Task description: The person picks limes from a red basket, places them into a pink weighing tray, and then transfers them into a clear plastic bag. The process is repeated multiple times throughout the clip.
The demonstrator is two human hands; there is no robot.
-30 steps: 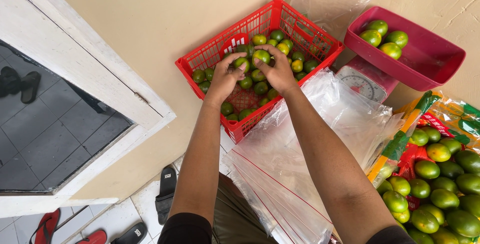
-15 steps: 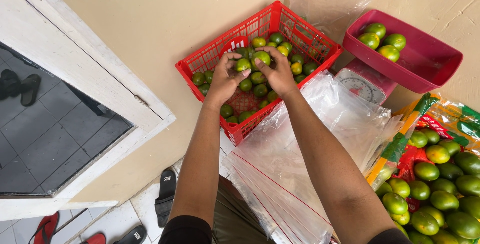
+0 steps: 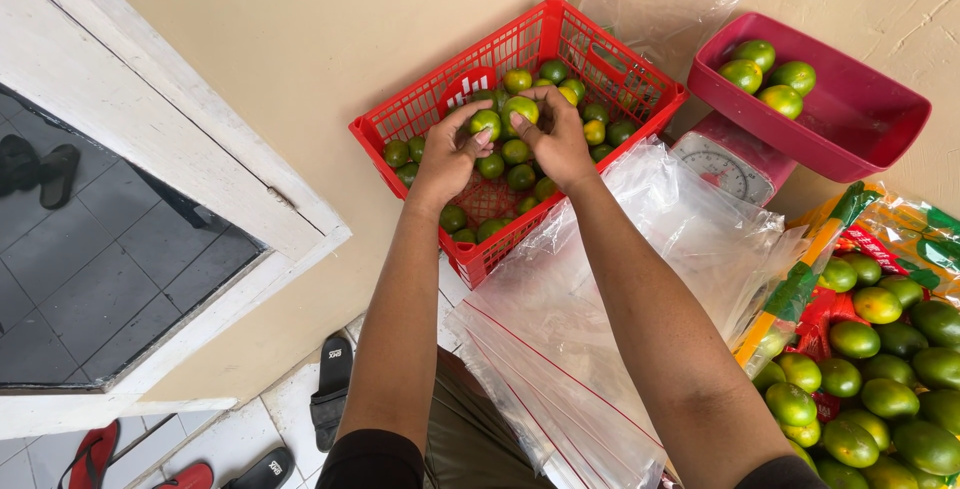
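A pale beige wall (image 3: 300,39) fills the background, with a white-framed opening (image 3: 150,149) on your left looking down onto dark grey floor tiles (image 3: 90,279), and sandals (image 3: 330,389) lie on the white tiles below you. Right in front of you a red plastic lattice basket (image 3: 420,114) leans against that wall, loaded with small green citrus fruits (image 3: 520,154). Both your arms are stretched into it: your left hand (image 3: 450,154) pinches one green-yellow fruit (image 3: 486,123) in its fingertips, and your right hand (image 3: 560,139) grips another, slightly yellower fruit (image 3: 520,109) just beside it, the two fruits nearly touching above the heap. Under your right forearm lies a stack of clear plastic zip bags with red seal lines (image 3: 570,349), spreading towards your lap. To your right, a dial kitchen scale (image 3: 720,164) carries a dark pink plastic tray (image 3: 860,119) holding four green fruits (image 3: 770,74). Lower right, a colourful printed sack (image 3: 900,224) lies open, packed with larger green fruits (image 3: 870,389).
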